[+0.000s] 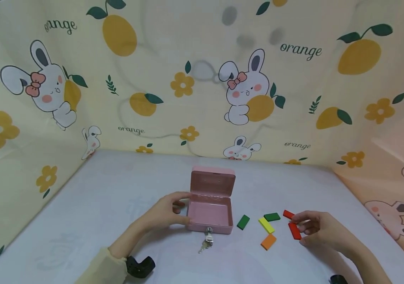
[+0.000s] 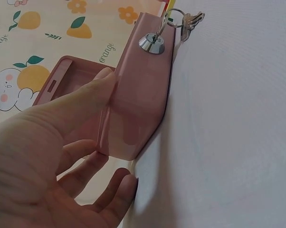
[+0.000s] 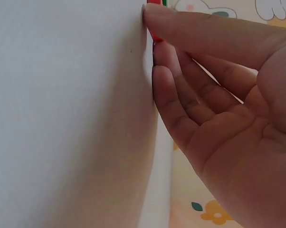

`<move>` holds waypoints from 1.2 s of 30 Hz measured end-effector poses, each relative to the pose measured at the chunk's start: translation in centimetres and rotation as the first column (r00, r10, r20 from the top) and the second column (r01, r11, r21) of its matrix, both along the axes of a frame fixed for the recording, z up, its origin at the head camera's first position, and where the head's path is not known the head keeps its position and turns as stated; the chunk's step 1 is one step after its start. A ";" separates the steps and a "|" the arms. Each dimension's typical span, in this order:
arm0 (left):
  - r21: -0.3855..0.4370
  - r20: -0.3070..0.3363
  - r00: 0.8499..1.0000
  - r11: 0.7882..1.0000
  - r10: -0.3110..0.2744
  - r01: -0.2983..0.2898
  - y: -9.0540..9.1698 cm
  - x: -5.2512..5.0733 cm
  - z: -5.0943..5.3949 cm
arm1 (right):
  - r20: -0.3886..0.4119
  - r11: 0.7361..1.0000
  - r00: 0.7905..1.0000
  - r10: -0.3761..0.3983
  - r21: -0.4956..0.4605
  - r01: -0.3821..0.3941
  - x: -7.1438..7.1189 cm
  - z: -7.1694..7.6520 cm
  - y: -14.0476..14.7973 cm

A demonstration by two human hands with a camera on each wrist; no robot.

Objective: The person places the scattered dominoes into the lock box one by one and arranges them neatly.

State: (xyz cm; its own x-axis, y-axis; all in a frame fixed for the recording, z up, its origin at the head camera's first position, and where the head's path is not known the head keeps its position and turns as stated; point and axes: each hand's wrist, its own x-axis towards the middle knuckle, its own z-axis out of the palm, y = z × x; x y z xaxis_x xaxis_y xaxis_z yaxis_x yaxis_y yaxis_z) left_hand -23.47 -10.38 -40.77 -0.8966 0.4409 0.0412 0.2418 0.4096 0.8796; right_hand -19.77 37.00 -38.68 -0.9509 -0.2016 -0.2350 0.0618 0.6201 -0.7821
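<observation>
A pink metal box (image 1: pixel 210 228) stands with its lid (image 1: pixel 212 183) raised and its inside bare. My left hand (image 1: pixel 166 211) holds the box's left side, thumb at the front corner; the left wrist view shows this thumb and fingers (image 2: pixel 76 156) against the box (image 2: pixel 138 95). A key ring with keys (image 1: pixel 205 243) hangs from the front lock (image 2: pixel 151 43). At the right, my right hand (image 1: pixel 324 230) pinches a red block (image 1: pixel 294 231) between thumb and fingers, low at the table. A second red block (image 1: pixel 288 214) lies just behind, near the fingertips. Only a red sliver (image 3: pixel 155 31) shows beside the right thumb.
Between box and right hand lie two green blocks (image 1: pixel 243 222) (image 1: pixel 272 217), a yellow block (image 1: pixel 266 225) and an orange block (image 1: pixel 268 241) on the white table (image 1: pixel 116 189). Printed cloth (image 1: pixel 173 47) hangs behind and at both sides.
</observation>
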 end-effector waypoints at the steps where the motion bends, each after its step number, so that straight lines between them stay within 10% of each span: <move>1: 0.003 0.005 1.000 1.000 0.004 -0.004 0.0 0.0 0.0 | -0.004 1.000 1.000 0.005 -0.002 -0.005 0.0 0.0 0.0; 36: -0.007 0.033 0.999 1.000 0.025 -0.025 0.2 0.0 0.1 | -0.044 0.999 0.999 -0.029 0.015 0.030 0.1 0.1 -0.3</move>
State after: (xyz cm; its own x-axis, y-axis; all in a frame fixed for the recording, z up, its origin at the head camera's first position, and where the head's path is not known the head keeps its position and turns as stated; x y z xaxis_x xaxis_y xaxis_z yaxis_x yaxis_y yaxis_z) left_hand -23.47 -10.22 -40.66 -0.9081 0.4187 0.0081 0.2021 0.4212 0.8842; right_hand -19.64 36.71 -38.54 -0.9658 -0.1700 -0.1960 0.0462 0.6309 -0.7745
